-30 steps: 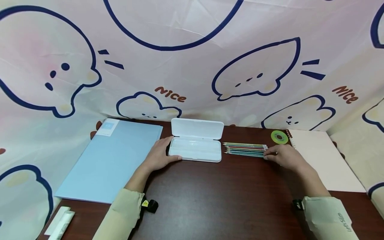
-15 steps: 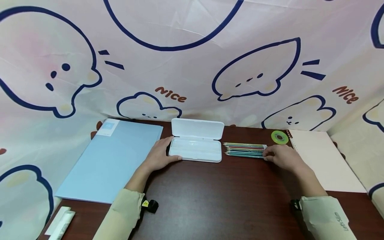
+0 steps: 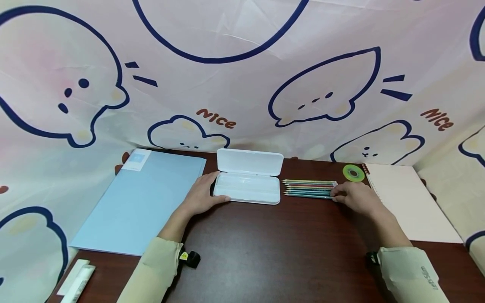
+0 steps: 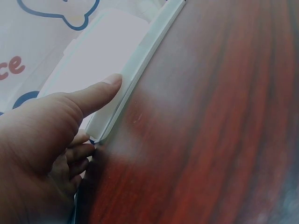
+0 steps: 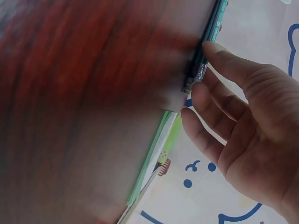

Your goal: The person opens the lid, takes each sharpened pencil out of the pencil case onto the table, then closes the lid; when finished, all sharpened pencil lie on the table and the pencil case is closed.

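A white pencil case (image 3: 248, 188) lies on the table with its lid (image 3: 250, 162) raised at the back and a bare tray facing up. My left hand (image 3: 201, 195) holds its left end, thumb on the front edge; in the left wrist view the other fingers (image 4: 79, 156) bend behind the corner. Right of the case, several colored pencils (image 3: 308, 185) lie in a row, points to the left. My right hand (image 3: 358, 197) pinches the blunt end of the nearest, teal pencil (image 5: 217, 21) between thumb and fingers. Other pencil ends are partly hidden by that hand.
A blue folder (image 3: 147, 202) lies left of the case. Behind the right hand is a green ring-shaped roll (image 3: 353, 173), and a spiral sketchbook (image 3: 413, 206) lies at the right. Two white slim items (image 3: 77, 280) rest at the front left. Printed cloth (image 3: 250, 92) hangs behind.
My right hand has shifted slightly left along the pencils, and the front teal pencils look a little more evenly lined up. My left hand and the pencil case have stayed put.
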The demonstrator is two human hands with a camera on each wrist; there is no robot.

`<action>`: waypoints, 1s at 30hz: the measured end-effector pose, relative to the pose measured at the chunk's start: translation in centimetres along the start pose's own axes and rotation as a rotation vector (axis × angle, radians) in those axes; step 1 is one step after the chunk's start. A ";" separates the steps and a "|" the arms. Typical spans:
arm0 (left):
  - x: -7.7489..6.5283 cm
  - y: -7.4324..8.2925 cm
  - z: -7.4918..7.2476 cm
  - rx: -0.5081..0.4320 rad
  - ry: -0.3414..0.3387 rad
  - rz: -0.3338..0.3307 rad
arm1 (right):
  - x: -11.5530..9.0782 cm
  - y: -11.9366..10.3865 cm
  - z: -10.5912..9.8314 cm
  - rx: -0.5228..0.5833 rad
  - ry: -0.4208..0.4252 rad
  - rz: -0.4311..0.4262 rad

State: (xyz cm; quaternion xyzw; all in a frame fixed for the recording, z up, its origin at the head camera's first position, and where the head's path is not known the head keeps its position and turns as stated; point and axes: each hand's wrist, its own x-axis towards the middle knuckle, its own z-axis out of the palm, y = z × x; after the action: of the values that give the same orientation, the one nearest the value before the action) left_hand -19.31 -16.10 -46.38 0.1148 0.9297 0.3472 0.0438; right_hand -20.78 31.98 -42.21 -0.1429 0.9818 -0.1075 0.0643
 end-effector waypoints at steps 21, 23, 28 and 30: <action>0.0 -0.2 0.1 0.017 0.006 0.010 | -0.7 1.7 0.0 0.047 -0.017 0.080; 0.0 -0.2 0.0 0.018 0.007 0.009 | -0.9 1.9 -0.2 0.066 -0.039 0.112; -0.1 0.0 0.0 0.015 0.010 0.005 | -1.1 2.2 -0.7 0.075 -0.052 0.168; -0.1 0.1 0.0 0.013 0.008 0.004 | -1.2 2.3 -0.7 0.070 -0.044 0.176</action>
State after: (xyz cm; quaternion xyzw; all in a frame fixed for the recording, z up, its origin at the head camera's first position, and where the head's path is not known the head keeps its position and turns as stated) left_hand -19.24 -16.06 -46.28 0.1156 0.9318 0.3418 0.0386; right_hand -20.43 34.65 -41.93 -0.0562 0.9845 -0.1325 0.0998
